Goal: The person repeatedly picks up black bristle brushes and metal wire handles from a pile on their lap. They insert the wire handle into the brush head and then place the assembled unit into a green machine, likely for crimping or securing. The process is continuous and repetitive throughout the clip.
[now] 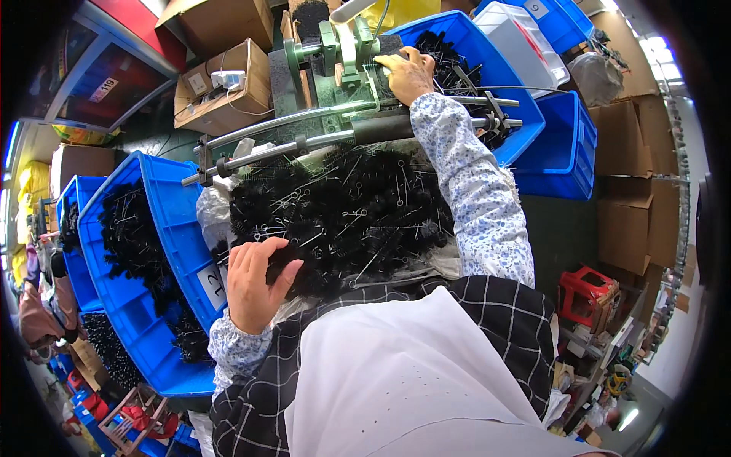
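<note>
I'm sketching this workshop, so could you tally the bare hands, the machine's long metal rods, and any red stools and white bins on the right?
Bare hands (left hand, right hand): 2
Long shiny metal rods (front rod, back rod): 2
Red plastic stool: 1
White plastic bin: 1
Total: 6
</note>
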The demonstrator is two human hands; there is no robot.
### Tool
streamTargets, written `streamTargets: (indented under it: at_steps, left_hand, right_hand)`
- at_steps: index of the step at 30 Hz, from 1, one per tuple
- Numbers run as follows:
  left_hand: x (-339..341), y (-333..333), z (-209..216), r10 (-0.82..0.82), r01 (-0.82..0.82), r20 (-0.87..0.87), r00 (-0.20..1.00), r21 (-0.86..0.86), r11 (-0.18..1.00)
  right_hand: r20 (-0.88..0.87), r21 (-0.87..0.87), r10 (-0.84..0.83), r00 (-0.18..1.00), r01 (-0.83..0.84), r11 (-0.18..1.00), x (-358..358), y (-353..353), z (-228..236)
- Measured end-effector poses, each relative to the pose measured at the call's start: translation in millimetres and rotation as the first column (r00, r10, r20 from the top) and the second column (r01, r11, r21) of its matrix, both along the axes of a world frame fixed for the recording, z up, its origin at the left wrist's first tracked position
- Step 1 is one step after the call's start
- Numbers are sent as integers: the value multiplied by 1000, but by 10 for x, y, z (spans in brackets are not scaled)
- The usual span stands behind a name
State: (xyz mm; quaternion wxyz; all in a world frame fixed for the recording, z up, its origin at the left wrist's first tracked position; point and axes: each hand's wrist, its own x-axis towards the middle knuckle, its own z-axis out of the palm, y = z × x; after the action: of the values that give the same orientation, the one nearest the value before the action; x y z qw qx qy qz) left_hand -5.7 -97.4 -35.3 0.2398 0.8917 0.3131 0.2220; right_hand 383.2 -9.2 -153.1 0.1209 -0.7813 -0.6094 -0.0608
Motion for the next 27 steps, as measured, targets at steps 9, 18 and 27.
streamTargets:
  at_steps: [9, 18, 27]
  left_hand:
    - [21, 3, -16, -41, 41, 20, 999, -3, 999]
    - [24, 0, -27, -41, 40, 50, 998, 12, 999]
    - [62, -19, 19, -60, 63, 65, 996, -47, 997]
  right_hand:
    - [150, -52, -82, 985, 90, 995, -56, -86, 70]
    - [18, 38, -167, 986, 166, 985, -68, -189, 7]
    - [-8, 98, -152, 988, 152, 984, -584, 134, -49]
